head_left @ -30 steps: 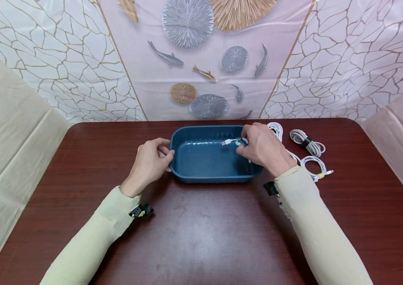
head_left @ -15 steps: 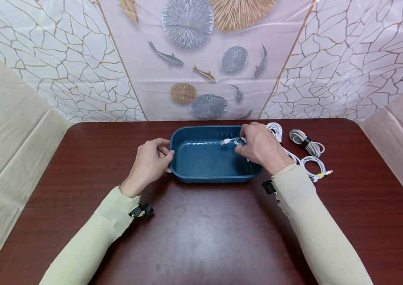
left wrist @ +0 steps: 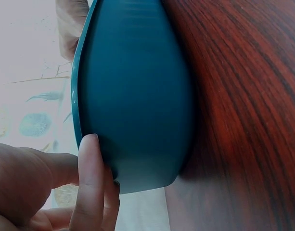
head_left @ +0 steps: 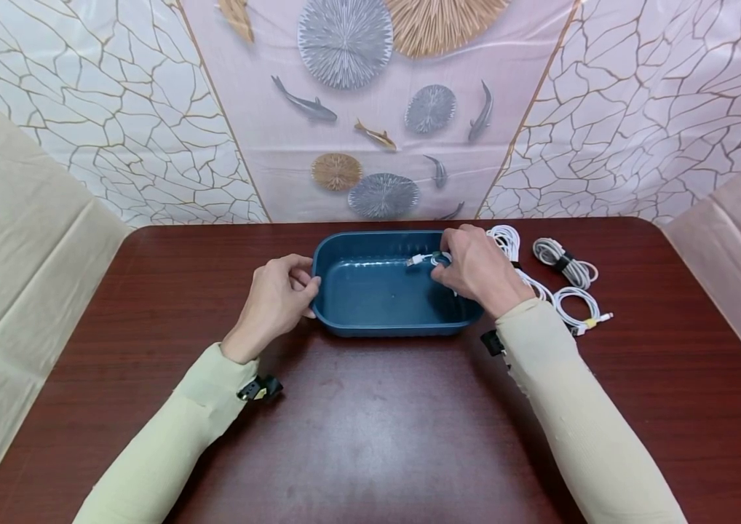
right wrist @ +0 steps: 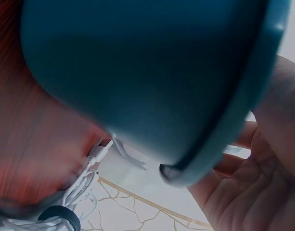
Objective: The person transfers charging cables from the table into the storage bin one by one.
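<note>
A dark blue plastic basin point(head_left: 383, 331) stands near the back of the table. At its left end my left hand point(head_left: 275, 302) grips the rim, with fingers against the outer wall in the left wrist view. My right hand point(head_left: 475, 266) reaches over the basin's right end and pinches a small coiled white USB cable point(head_left: 441, 259). The cable's USB plug point(head_left: 417, 260) sticks out to the left over the basin's inside. Most of the coil is hidden behind the fingers. In the right wrist view, the basin wall point(right wrist: 137, 72) covers much of the hand's work.
Right of the basin lie several coiled cables: a white bundle point(head_left: 506, 239) at the back, a grey one point(head_left: 563, 262) with a black strap, and a white coil point(head_left: 579, 302) with a yellow tie. A patterned cloth point(head_left: 383, 145) hangs behind the brown table point(head_left: 370, 422).
My right hand has shifted slightly left over the basin with the USB cable still pinched. My left hand and the basin have stayed in place.
</note>
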Motion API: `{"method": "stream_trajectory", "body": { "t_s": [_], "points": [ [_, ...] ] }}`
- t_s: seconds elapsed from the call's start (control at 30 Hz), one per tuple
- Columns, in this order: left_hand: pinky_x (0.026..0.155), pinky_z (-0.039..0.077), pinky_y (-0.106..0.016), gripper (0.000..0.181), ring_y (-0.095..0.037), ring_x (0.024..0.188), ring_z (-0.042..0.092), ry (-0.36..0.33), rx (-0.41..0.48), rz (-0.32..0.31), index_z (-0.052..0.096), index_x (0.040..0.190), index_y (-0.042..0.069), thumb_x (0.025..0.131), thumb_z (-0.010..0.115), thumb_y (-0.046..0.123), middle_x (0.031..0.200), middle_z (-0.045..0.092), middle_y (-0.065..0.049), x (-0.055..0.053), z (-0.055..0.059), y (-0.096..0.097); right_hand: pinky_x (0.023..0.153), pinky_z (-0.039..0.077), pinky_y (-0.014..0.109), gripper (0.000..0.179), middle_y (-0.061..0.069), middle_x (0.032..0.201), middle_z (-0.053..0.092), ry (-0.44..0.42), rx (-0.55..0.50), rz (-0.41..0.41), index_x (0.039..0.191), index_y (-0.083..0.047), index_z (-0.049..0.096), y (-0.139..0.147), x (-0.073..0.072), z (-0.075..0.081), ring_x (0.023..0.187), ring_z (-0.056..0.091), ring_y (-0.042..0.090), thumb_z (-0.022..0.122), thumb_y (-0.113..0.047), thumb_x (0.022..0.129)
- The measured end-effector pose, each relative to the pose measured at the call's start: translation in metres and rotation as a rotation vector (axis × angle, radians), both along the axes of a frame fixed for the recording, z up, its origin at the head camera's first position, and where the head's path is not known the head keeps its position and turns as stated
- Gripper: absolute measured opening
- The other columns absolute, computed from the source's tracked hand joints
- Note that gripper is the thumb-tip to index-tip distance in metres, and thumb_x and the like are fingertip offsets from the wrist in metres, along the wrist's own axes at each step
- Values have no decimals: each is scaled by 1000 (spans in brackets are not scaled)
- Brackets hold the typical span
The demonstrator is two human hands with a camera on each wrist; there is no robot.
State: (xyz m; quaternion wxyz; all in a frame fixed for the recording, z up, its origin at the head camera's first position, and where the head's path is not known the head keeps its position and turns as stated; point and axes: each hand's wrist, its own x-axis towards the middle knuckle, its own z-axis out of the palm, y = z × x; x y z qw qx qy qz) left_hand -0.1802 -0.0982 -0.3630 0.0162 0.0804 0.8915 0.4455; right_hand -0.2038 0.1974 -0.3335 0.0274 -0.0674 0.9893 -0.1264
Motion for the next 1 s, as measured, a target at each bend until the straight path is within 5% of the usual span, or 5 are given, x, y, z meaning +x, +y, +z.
{"method": "stream_trajectory", "body": {
  "t_s": [0.53,1.0],
  "points": [
    [51,62,-28,35,-11,59,69,2,4,4,62,130,-4,98,65,9,93,69,-17,0,-2,1,73,52,44,28,17,100,60,32,46,-8,104,0,68,-3,-5,-7,83,58,31,73,-21,85],
    [52,62,-29,37,-12,57,68,-12,6,6,61,133,-4,98,65,10,93,68,-16,1,-1,2,79,58,50,24,21,101,63,74,60,-32,96,1,66,-7,-5,-12,90,66,36,71,-20,86]
  ]
}}
